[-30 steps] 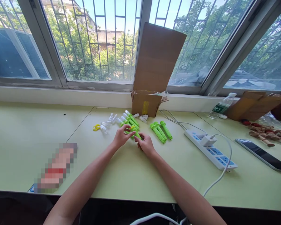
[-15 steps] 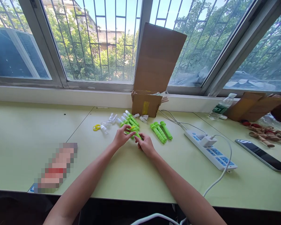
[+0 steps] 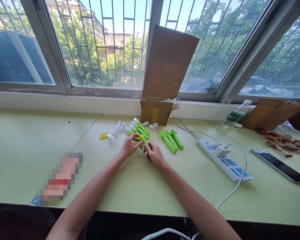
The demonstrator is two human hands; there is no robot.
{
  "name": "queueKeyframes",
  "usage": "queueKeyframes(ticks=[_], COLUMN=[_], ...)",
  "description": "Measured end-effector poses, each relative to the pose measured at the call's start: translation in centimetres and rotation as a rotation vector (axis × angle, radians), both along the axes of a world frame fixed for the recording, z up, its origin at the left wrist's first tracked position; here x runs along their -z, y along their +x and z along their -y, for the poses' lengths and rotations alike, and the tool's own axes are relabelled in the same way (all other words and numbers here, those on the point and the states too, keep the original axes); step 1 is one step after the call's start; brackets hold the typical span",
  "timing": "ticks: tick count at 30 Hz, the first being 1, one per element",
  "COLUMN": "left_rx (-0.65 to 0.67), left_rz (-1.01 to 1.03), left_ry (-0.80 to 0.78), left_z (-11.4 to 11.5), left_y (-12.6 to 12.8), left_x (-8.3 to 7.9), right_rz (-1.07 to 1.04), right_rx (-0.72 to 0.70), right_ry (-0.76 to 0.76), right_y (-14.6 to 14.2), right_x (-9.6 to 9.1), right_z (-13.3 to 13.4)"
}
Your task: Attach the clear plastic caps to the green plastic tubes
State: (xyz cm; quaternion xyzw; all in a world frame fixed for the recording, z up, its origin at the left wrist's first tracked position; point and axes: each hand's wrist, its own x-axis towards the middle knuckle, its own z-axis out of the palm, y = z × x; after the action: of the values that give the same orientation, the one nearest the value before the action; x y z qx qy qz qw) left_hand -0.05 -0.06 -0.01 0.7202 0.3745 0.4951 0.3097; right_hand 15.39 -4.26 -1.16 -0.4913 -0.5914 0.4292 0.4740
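Both hands are closed on one green plastic tube just above the table. My left hand pinches its upper end, where a yellow ring shows by the fingertips. Lower down, my right hand grips the tube's other end, partly covering it. Right behind the hands lie several green tubes with clear caps. Loose clear caps and yellow rings are to the left. Three green tubes without clear caps lie to the right of my hands.
A cardboard box with its flap raised stands against the window sill. On the right are a white power strip with cables, a phone, a water bottle and wooden pieces. A blurred-out flat item lies front left.
Both hands stay in nearly the same place on the green tube. Only a very slight shift of the right fingers shows.
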Motion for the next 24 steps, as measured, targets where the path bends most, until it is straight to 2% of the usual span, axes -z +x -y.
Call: queueKeyframes(ticks=[24], left_rx=[0.015], left_rz=[-0.03], left_ry=[-0.008], left_z=[-0.12], left_y=[-0.02], left_x=[0.18], right_rz=[-0.039], right_rx=[-0.012], right_ry=[-0.066], right_y=[0.03], right_x=[-0.48], right_z=[0.05])
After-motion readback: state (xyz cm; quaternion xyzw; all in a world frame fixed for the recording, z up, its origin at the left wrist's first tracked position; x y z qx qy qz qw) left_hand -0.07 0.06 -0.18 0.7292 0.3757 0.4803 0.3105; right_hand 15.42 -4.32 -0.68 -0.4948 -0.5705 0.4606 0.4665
